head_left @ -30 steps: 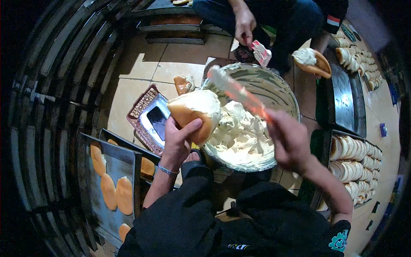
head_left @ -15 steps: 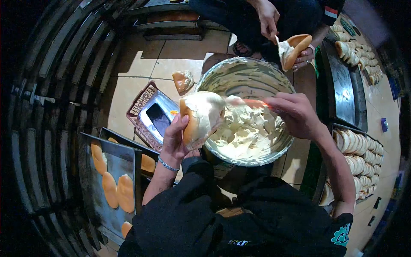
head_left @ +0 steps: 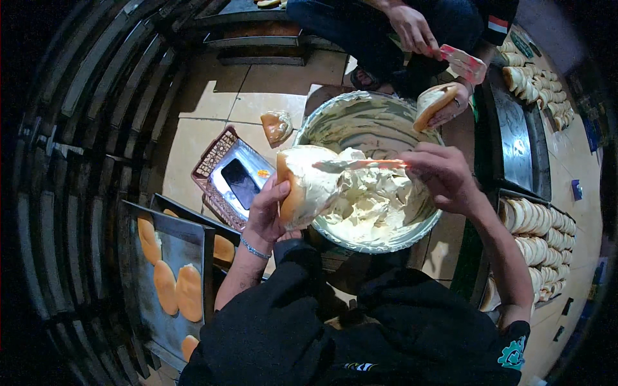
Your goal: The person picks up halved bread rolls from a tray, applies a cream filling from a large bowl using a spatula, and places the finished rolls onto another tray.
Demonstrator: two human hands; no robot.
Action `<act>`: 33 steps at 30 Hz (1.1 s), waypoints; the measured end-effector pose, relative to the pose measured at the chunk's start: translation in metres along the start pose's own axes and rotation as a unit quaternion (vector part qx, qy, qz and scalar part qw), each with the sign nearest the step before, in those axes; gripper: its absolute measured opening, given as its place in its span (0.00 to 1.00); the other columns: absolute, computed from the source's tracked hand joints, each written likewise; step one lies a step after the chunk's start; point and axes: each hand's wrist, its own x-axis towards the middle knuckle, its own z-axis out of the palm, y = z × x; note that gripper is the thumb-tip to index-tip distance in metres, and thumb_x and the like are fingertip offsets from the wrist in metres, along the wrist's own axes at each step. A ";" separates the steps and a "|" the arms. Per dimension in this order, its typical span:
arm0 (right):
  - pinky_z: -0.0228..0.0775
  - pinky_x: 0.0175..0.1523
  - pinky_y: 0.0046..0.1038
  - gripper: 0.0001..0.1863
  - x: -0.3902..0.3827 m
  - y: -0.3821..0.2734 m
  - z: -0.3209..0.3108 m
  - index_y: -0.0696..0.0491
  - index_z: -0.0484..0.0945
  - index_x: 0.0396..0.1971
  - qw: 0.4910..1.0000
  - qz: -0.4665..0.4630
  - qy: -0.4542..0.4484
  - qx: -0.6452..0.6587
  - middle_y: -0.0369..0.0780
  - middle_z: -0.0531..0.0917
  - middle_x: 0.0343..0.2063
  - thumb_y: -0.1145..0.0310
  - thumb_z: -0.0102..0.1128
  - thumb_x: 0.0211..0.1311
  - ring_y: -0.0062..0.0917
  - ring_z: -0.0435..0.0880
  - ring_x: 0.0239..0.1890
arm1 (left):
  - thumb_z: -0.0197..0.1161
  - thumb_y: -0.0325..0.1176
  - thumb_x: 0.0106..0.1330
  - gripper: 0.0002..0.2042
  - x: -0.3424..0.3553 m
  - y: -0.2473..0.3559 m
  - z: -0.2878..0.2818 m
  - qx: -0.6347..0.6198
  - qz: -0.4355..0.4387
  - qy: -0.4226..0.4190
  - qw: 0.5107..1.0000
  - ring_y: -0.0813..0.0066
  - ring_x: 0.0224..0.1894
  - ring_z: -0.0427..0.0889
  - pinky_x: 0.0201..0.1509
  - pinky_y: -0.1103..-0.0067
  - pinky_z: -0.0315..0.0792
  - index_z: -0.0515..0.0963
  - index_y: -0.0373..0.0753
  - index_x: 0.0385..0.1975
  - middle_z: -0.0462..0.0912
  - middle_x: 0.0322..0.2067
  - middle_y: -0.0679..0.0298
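Note:
My left hand [head_left: 266,207] grips an opened bread bun [head_left: 293,201], its inner face thickly coated in pale cream. In my right hand [head_left: 443,175] is an orange-handled spatula [head_left: 370,165], its cream-smeared blade touching the coated face of the bun. Below both hands stands a large round tub [head_left: 380,246] with cream-streaked walls. A mound of whipped cream [head_left: 380,202] lies inside it. My fingers partly hide the bun's left side, and my right hand covers most of the spatula's grip.
Across the tub, a person's hand [head_left: 412,29] holds a red spatula [head_left: 463,63]; their other hand holds a bun [head_left: 434,106]. A basket [head_left: 209,154] with a phone [head_left: 239,183] and a bun piece [head_left: 277,127] lie left. Trays of buns [head_left: 177,293] [head_left: 537,248] flank me; racks line the left.
My spatula has come onto the cream-coated bun, which has shifted slightly right and down. The other person's spatula has lifted away from their bun, which is lower and closer to the tub.

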 end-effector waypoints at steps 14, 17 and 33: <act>0.74 0.27 0.30 0.25 0.001 -0.001 0.012 0.48 0.77 0.51 0.954 -0.063 -0.039 -0.291 0.37 0.79 0.30 0.76 0.60 0.48 0.30 0.81 0.25 | 0.65 0.30 0.63 0.20 0.006 0.005 0.001 0.009 -0.015 0.101 0.995 0.68 0.49 0.81 0.51 0.69 0.80 0.69 0.32 0.53 0.78 0.47 0.58; 0.75 0.26 0.28 0.24 -0.005 -0.014 0.034 0.54 0.76 0.52 0.957 -0.057 -0.039 -0.280 0.38 0.78 0.29 0.76 0.58 0.50 0.28 0.81 0.24 | 0.63 0.30 0.65 0.19 0.013 0.007 0.002 -0.096 -0.018 0.108 0.989 0.66 0.50 0.81 0.52 0.68 0.80 0.69 0.33 0.54 0.78 0.48 0.57; 0.72 0.23 0.28 0.22 -0.020 -0.020 0.055 0.53 0.76 0.52 0.982 -0.040 0.011 -0.184 0.39 0.76 0.25 0.76 0.58 0.55 0.28 0.78 0.21 | 0.63 0.31 0.66 0.17 0.017 0.014 0.001 -0.107 0.022 0.113 0.988 0.67 0.48 0.82 0.51 0.66 0.80 0.71 0.34 0.52 0.80 0.46 0.57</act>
